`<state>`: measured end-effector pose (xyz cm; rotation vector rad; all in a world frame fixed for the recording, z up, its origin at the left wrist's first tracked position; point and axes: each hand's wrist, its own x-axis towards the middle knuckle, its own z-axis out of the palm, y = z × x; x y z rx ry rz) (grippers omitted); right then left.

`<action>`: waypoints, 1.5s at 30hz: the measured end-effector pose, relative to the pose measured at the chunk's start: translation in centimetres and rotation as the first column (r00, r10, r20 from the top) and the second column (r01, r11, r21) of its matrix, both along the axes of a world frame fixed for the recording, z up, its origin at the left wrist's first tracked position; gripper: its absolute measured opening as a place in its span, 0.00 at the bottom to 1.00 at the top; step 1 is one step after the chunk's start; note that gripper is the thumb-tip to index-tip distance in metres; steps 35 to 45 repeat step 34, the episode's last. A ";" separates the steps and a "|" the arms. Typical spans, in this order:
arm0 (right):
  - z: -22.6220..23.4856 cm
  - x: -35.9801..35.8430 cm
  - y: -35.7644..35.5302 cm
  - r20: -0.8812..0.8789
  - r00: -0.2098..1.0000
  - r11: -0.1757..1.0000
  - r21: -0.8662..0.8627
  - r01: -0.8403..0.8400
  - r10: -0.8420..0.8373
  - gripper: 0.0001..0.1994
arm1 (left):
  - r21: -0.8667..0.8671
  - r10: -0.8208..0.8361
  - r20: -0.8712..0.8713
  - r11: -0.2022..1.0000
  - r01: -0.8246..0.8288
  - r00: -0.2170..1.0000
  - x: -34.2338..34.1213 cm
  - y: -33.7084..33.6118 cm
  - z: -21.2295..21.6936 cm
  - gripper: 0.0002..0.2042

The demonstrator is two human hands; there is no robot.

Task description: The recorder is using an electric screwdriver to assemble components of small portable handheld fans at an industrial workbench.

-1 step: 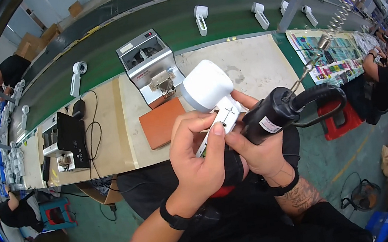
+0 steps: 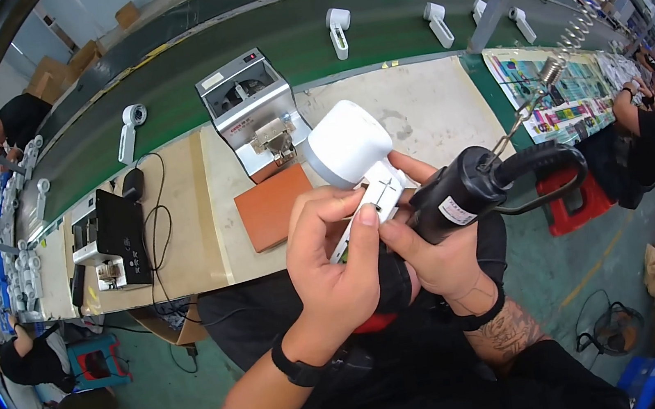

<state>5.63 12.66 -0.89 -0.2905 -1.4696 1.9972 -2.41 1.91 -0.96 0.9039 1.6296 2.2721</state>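
Observation:
A white device with a drum-shaped head and slim handle, looking like a handheld fan (image 2: 348,144), is held up in front of my body. My left hand (image 2: 335,261) is closed round its handle, thumb and index finger pinching it close to the head. In my right hand (image 2: 447,263) is a black electric screwdriver (image 2: 455,196), tilted, with its cable end up to the right. The right thumb and a fingertip also come up against the fan's handle. My fingers hide the screwdriver's tip. A strip of green shows inside the handle's lower part.
A coiled spring (image 2: 550,72) holds the screwdriver from above. On the bench stand a silver-grey machine (image 2: 250,115), an orange-brown block (image 2: 274,207) and a black machine (image 2: 121,240) with cables. Similar white fans (image 2: 340,33) lie on the green conveyor belt (image 2: 281,37). Other people sit at both sides.

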 end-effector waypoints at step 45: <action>0.6 -6.1 7.2 -0.100 0.994 0.926 0.377 0.006 0.034 0.49 | -0.558 -0.238 -0.126 0.819 0.129 0.963 -10.9 -6.4 -7.6 0.24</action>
